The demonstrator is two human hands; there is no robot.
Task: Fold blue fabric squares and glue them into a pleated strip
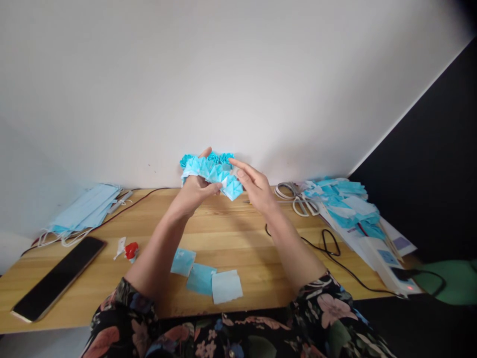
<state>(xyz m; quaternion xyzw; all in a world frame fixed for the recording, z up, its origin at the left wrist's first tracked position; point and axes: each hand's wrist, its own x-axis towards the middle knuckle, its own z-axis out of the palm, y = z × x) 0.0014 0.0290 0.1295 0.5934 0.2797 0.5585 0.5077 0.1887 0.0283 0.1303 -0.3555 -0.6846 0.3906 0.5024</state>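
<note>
My left hand (pixel 197 191) is closed around a pleated strip of light blue mask fabric (pixel 212 171), with its thumb on the near edge. The strip has a row of pointed folds and is held above the back of the table. At its right end is my right hand (pixel 257 186), index finger stretched along the top and thumb close below, pinching the folds there. Curled dark blue fabric flowers (pixel 219 158) show behind the strip, partly hidden by it and the fingers. Three cut fabric squares (pixel 201 279), two blue and one whitish, lie on the table between my forearms.
At left are a stack of blue face masks (pixel 87 206), a black phone (pixel 59 278) and a small red item (pixel 131 251). Scissors (pixel 303 204), tape, blue fabric scraps (pixel 346 199) and a power strip (pixel 389 266) with a black cable (pixel 331 253) are at right. The wall (pixel 238 89) stands behind.
</note>
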